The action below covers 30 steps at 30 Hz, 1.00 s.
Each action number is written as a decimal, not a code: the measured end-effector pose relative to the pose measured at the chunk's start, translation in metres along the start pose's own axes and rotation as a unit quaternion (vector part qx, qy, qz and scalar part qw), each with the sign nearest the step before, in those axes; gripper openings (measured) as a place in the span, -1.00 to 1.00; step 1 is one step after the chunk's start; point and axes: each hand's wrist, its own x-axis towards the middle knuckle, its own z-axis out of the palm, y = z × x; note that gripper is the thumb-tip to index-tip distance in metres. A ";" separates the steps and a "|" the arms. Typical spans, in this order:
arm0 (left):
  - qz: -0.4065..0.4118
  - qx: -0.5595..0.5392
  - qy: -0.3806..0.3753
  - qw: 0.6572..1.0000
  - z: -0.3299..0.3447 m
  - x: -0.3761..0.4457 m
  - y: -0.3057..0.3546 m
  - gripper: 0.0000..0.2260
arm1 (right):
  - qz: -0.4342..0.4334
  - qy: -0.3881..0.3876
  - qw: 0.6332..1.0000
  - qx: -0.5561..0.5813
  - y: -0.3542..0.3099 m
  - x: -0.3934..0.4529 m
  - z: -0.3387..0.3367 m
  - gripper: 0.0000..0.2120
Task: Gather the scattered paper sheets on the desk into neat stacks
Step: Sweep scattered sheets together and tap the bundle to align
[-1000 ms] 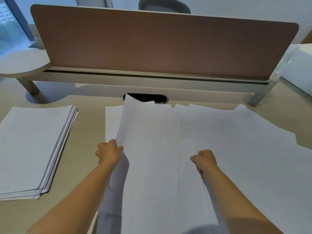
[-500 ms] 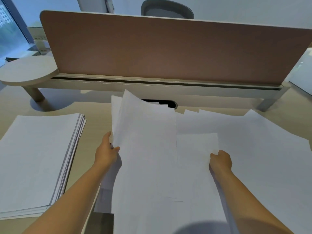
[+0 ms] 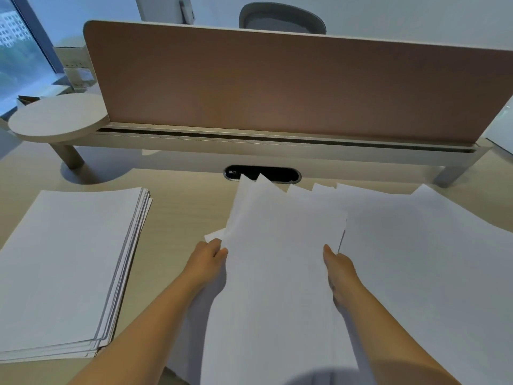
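Left hand [image 3: 208,258]: pinches the left edge of the held sheets [image 3: 277,262].
Right hand [image 3: 340,269]: grips their right edge, thumb on top.
Held sheets: between the hands, lifted, far corners fanned (not squared).
Loose sheets [image 3: 416,245]: right of the right hand, overlapping on the desk [image 3: 183,207].
Stack [image 3: 69,262]: well left of the left hand.
Advice: tap edges flush before carrying left; hold lightly, paper creases.

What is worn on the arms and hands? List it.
Nothing shows on them. The left hand and right hand are bare, without gloves, rings or a watch. Both forearms are bare too, with no sleeves as far as the picture reaches.
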 end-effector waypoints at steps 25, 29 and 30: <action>-0.185 -0.480 0.047 0.856 0.021 -0.045 0.024 -0.50 | -0.109 -0.082 0.986 -0.098 0.010 -0.015 -0.053 -0.61; -0.168 -0.362 -0.016 0.917 0.031 -0.078 0.024 -0.60 | -0.099 -0.122 0.981 -0.116 0.018 -0.015 -0.033 -0.70; -0.175 -0.321 0.001 0.931 0.033 -0.082 0.022 -0.62 | -0.094 -0.128 0.980 -0.123 0.019 -0.016 -0.029 -0.72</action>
